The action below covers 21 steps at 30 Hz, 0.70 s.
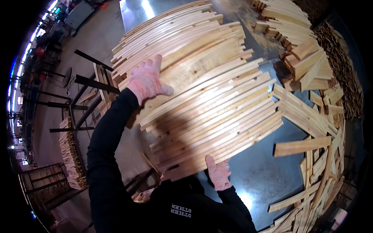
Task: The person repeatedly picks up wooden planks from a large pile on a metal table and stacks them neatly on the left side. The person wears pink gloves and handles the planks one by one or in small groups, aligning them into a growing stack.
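A wide row of pale wooden strips (pixel 217 105) lies side by side across a metal table. My left hand (pixel 149 79), in a pinkish knit glove, rests open on the row's left part, fingers spread and thumb apart. Under and beside it runs a broader board (pixel 202 64) among the narrow strips. At the row's near edge, my right hand (pixel 218 173), gloved alike, grips the nearest wooden strip (pixel 237 149). Its thumb lies over the strip's edge, while the other fingers are partly hidden against it. The strip ends form an uneven line at both sides.
Bare metal tabletop (pixel 260 167) shows right of my right hand. Loose wood pieces (pixel 318 171) lie in a jumble along the right, with more stacked blocks (pixel 287 27) at the far right. Dark metal bars (pixel 97 83) jut out on the left, near a floor stack of strips (pixel 70 155).
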{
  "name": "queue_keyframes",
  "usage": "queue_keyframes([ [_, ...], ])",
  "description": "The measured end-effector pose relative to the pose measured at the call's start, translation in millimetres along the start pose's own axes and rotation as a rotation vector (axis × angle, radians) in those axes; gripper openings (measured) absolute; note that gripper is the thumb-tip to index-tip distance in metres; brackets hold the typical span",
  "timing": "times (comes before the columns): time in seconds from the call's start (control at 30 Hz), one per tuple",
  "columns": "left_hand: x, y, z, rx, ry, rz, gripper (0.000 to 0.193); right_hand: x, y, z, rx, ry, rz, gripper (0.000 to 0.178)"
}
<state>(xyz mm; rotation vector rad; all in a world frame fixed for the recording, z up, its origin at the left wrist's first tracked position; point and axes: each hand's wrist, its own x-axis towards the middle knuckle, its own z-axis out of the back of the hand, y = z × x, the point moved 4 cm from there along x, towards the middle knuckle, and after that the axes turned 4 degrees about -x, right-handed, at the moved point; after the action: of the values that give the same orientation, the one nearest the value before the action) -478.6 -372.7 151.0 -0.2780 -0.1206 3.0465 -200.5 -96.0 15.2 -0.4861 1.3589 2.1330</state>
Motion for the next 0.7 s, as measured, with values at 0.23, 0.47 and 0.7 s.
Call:
queue_keyframes([
  [0.23, 38.1, 34.6, -5.7, -0.220, 0.092, -0.064, 0.106, 34.5, 22.7, -23.7, 0.276, -0.056, 0.336, 0.089],
  [0.47, 92.7, 64.6, 16.2, -0.163, 0.016, 0.089, 0.100, 102.3, 108.7, -71.2, 0.099, -0.034, 0.302, 0.094],
  [0.7, 114.2, 106.9, 75.1, -0.097, -0.072, 0.121, 0.103, 174.7, 250.6, -126.2, -0.063, 0.089, 0.227, 0.111],
])
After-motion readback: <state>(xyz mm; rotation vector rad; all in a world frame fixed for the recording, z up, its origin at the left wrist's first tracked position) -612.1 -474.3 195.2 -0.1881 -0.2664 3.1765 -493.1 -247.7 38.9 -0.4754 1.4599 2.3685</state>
